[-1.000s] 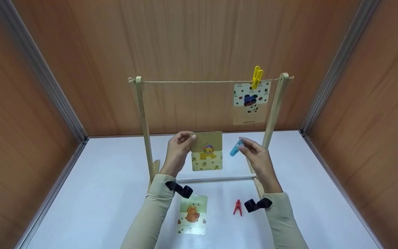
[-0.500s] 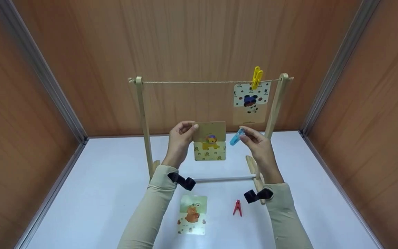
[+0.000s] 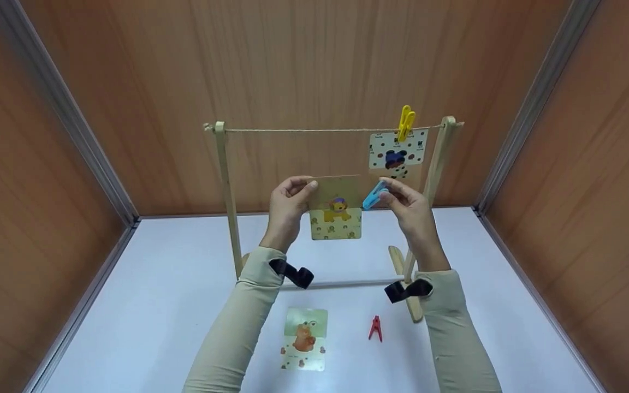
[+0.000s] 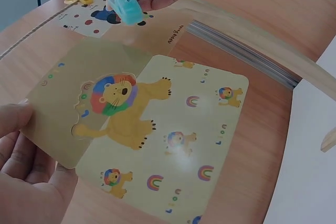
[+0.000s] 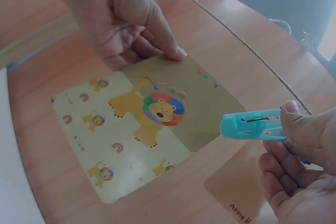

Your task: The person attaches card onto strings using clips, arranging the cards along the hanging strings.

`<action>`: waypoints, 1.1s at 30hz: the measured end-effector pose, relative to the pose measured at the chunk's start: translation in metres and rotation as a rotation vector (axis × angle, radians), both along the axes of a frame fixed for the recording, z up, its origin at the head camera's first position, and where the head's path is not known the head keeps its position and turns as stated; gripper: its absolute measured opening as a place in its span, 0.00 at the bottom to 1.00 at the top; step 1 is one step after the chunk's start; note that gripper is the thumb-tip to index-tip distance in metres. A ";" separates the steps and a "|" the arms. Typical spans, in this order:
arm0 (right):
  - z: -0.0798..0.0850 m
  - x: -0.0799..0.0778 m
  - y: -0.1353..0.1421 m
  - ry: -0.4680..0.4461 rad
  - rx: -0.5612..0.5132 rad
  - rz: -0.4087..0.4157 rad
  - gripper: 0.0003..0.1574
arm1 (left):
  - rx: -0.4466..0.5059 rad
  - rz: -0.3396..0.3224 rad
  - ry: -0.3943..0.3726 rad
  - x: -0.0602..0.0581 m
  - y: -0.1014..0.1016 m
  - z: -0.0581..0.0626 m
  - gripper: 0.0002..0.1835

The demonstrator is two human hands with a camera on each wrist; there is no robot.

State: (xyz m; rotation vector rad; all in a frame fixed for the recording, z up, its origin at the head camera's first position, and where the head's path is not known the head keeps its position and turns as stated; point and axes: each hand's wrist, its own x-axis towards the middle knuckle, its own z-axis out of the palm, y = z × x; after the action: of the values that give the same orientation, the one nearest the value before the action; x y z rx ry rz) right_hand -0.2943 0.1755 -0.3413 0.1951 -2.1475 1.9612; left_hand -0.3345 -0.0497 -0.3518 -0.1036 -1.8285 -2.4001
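Note:
My left hand pinches the upper left edge of a lion card, olive above and pale yellow below, held upright in the air under the string. Just right of the card, my right hand holds a light blue clothespin between thumb and fingers. In the right wrist view the clothespin points at the card's upper edge; whether they touch I cannot tell. A yellow clothespin clips a panda card to the string's right part; my right hand partly hides its lower half.
The string runs between two wooden posts of a rack with a white bottom bar. On the white table lie a bear card and a red clothespin. Wood-grain panels surround the table.
Both hands have risen toward the string, carrying the lion card and the blue clothespin. The card has shifted slightly right, and the clothespin is now closer to it.

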 end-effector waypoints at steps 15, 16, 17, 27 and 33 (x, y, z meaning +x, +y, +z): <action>0.033 -0.008 -0.009 0.138 0.030 -0.010 0.25 | 0.025 0.002 0.081 -0.006 0.007 0.022 0.09; 0.035 -0.008 -0.010 0.137 0.034 -0.016 0.25 | 0.025 0.002 0.085 -0.006 0.007 0.023 0.08; 0.037 -0.008 -0.011 0.135 0.036 -0.025 0.25 | 0.026 0.001 0.091 -0.006 0.008 0.024 0.08; 0.055 -0.012 -0.016 0.135 0.017 -0.057 0.25 | 0.048 -0.012 0.136 -0.007 0.013 0.037 0.09; 0.066 -0.015 -0.020 0.182 0.000 -0.048 0.25 | 0.066 -0.005 0.155 -0.010 0.017 0.046 0.07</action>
State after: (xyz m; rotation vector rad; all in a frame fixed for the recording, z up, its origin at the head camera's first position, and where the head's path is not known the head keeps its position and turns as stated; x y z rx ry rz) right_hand -0.3097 0.1557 -0.2749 0.3071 -2.0183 1.8405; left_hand -0.3446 -0.0329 -0.3056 -0.2797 -1.6815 -2.3793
